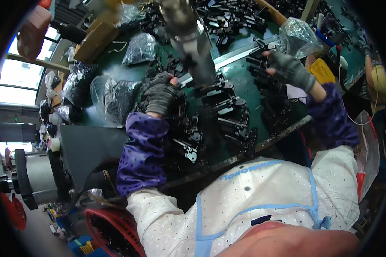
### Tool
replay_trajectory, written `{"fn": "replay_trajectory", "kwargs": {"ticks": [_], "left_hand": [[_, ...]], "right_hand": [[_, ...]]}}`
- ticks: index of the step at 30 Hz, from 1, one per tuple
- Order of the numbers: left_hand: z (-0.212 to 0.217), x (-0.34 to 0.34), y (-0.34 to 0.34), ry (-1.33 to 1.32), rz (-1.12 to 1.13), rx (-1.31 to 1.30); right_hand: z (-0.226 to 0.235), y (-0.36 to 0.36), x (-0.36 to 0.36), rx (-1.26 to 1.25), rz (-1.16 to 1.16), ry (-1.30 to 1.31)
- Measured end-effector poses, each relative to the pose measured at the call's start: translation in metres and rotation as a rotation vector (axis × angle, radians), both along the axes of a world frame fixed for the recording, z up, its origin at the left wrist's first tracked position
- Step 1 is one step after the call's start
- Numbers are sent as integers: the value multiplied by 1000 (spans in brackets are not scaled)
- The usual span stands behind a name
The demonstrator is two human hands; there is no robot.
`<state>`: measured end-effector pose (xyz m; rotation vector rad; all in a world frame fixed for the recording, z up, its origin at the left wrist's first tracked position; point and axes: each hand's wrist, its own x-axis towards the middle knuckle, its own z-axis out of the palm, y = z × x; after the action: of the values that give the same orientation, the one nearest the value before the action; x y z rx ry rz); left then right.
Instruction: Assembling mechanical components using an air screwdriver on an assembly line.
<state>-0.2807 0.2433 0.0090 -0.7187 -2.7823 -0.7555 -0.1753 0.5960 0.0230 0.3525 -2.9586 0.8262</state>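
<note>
Left hand (160, 92) curled on black metal part (182, 81) beside press column (190, 38); right hand (287, 66) pinching another, right of column. Seat squarely, keep fingers clear.

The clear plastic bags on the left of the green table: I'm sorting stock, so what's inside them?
The clear plastic bags hold heaps of small black parts, dark through the film. Their exact shape is not clear, and whatever lies beneath them on the green table is covered.
</note>
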Motion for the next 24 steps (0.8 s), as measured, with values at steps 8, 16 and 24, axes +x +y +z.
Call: {"fn": "replay_trajectory", "kwargs": {"ticks": [8,16,24], "left_hand": [[-101,-100,11,120,326,-510],[-95,-86,-13,51,418,-645],[-88,-77,-42,-60,-46,285]], "right_hand": [[-69,18,71,287,-378,109],[-60,24,82,345,-195,321],[-60,18,56,635,-264,-1]]}}
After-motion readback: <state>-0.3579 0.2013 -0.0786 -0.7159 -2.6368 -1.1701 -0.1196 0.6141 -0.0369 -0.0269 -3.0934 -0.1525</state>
